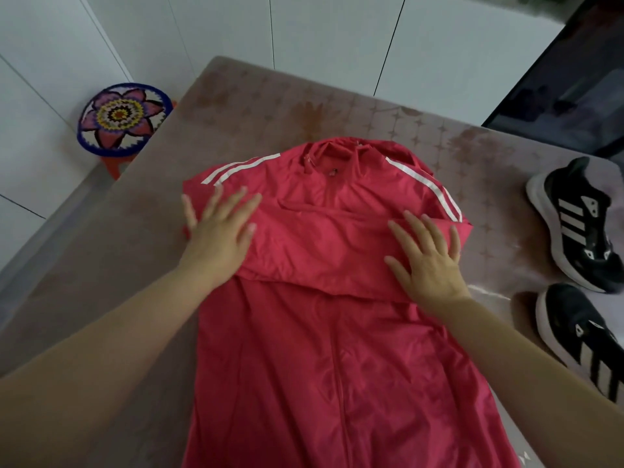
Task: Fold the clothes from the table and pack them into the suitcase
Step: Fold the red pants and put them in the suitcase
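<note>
Both my forearms reach in from the bottom edge, and the red jacket [324,349] lies front-up on the table [135,265] between them, with a band of its fabric folded across the chest. My left hand [219,228] rests flat on the fold's left end, fingers spread wide; my right hand [429,261] presses flat on its right end, fingers straight. Black sneakers [574,224] sit on the table to my right, and a patterned stool [123,116] stands beyond the table's left edge.

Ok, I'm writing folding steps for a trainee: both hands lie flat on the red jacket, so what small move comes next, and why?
Probably, on the red jacket, fold the bottom half up over the chest. The sleeves look already folded across there, pressed flat by the left hand and right hand, while the long bottom half lies unfolded on the table.
</note>
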Available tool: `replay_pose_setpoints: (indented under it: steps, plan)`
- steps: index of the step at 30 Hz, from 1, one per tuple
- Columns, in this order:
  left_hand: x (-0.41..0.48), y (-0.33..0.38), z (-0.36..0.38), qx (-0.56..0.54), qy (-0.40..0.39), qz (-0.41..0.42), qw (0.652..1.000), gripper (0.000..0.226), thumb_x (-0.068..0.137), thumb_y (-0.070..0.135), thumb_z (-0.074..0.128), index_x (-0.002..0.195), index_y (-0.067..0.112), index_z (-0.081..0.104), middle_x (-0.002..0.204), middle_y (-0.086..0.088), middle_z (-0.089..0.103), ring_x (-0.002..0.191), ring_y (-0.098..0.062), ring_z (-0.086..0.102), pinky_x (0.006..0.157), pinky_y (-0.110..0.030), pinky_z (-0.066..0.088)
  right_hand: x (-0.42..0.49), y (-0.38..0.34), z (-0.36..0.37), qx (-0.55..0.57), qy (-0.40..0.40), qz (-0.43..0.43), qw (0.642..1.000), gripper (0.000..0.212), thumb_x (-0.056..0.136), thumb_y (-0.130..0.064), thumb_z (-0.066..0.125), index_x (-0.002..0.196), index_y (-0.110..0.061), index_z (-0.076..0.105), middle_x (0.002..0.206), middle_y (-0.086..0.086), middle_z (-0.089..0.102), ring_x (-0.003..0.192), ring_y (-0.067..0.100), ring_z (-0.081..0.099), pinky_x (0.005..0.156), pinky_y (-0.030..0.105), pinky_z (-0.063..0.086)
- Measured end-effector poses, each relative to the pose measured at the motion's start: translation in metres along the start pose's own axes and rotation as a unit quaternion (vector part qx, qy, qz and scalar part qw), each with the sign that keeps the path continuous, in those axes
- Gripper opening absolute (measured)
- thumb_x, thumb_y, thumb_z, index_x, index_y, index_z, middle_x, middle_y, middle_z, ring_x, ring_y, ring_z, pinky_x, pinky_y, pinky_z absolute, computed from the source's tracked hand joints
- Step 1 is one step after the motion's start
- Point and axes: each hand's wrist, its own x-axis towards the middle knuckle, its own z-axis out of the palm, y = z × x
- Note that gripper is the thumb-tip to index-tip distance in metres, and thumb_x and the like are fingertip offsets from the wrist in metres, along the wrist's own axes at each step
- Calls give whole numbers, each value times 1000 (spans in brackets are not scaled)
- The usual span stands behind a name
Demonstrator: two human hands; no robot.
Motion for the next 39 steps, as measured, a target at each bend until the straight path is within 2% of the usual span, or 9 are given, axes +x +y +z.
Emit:
replay_pose_setpoints:
  steps: [3, 6, 13, 21, 26, 28, 32, 36, 39]
  plan:
    - [-3, 9, 26, 100, -142, 52, 983, 69, 80, 62, -1, 146, 38, -4, 159, 8, 5, 146, -27, -5, 107, -52, -20, -8, 4, 9, -56, -114, -13, 992, 65, 93, -65, 7, 146, -33, 26, 151, 4, 36, 138, 26, 28, 108, 54, 12]
    - [-4, -4, 45, 128, -193, 13, 973, 67, 83, 66, -2, 139, 37, -22, 159, 6, -10, 145, -24, -13, 110, -52, -16, -6, 11, 11, -56, -182, 23, 981, 80, 76, -76, -18, 145, -40, 1, 158, -3, 15, 145, 22, 16, 111, 48, -5]
    - [25, -1, 27, 101, -134, 44, 985, 65, 84, 64, 0, 138, 36, -22, 159, 2, -1, 146, -25, -8, 109, -50, -18, 30, -2, -4, 21, -96, -36, 994, 64, 91, -66, 8, 146, -35, 17, 155, 2, 26, 141, 29, 26, 109, 55, 5]
    - [116, 41, 26, 39, -78, 96, 992, 60, 99, 38, 35, 151, 23, 9, 157, -1, 16, 145, -23, 9, 112, -51, -11, 97, -6, -5, 30, -63, -13, 997, 69, 86, -58, 23, 147, -25, 32, 157, 5, 18, 144, 31, 16, 112, 48, -6]
    - [182, 50, 47, -33, -65, -27, 997, 54, 97, 32, 45, 146, 16, 26, 149, -9, 33, 137, -29, 30, 114, -50, 5, 158, 29, -15, 165, 43, 270, 948, 48, 93, -38, 49, 133, -12, 47, 140, 15, 43, 129, 35, 39, 109, 43, 25]
    - [203, 49, 55, -77, -64, -72, 992, 51, 97, 31, 47, 143, 16, 32, 144, -12, 41, 132, -32, 37, 113, -46, 17, 177, 51, -19, 225, 9, 365, 903, 49, 92, -38, 51, 132, -11, 45, 136, 16, 47, 125, 35, 43, 104, 42, 34]
    - [231, 44, 73, -187, -75, -85, 976, 41, 95, 30, 52, 134, 18, 48, 130, -4, 58, 125, -23, 48, 110, -44, 29, 191, 61, -11, 259, -176, 364, 877, 72, 87, -50, 59, 142, -8, 37, 143, 16, 42, 130, 32, 41, 104, 38, 34]
    - [247, 52, 84, -195, -71, -55, 977, 27, 96, 29, 48, 113, 17, 65, 119, -2, 65, 115, -23, 55, 104, -42, 36, 206, 68, -1, 241, -185, 388, 871, 61, 95, -51, 41, 118, 2, 56, 111, 21, 57, 107, 35, 55, 80, 33, 38]
    - [255, 58, 89, -215, -74, -53, 972, 26, 95, 29, 50, 108, 17, 69, 115, -2, 67, 110, -23, 58, 98, -39, 42, 211, 71, 3, 246, -191, 351, 883, 48, 94, -42, 50, 106, 1, 64, 100, 18, 63, 95, 30, 60, 76, 33, 45]
